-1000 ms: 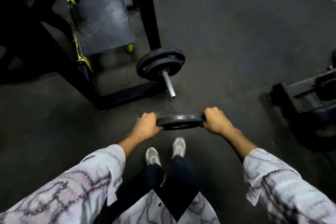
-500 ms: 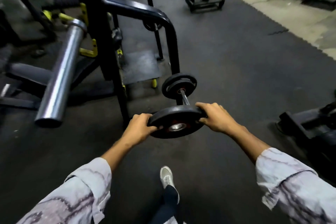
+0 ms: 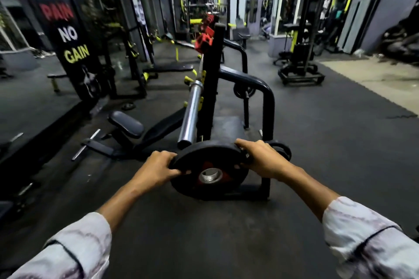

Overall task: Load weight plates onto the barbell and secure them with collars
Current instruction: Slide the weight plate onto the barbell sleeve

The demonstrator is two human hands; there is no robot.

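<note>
A black weight plate [image 3: 208,156] with a red centre and a metal-lined hole is held upright in front of me, its face tilted toward me. My left hand [image 3: 156,167] grips its left rim and my right hand [image 3: 260,156] grips its upper right rim. The bare chrome sleeve of the barbell [image 3: 190,113] points toward me from the rack, its end just above and left of the plate's top edge. Red collars [image 3: 203,41] sit clipped on the black rack upright [image 3: 210,88] above the bar.
Stored plates [image 3: 283,149] hang on a low peg behind my right hand, under the rack's curved black frame [image 3: 260,84]. A black bench [image 3: 145,129] lies left of the rack. A small plate [image 3: 129,105] lies on the floor. A machine base [image 3: 299,75] stands far right.
My view has risen from the floor to the rack. Both hands have lifted the plate and turned it from flat to upright, bringing it up near the barbell sleeve's end.
</note>
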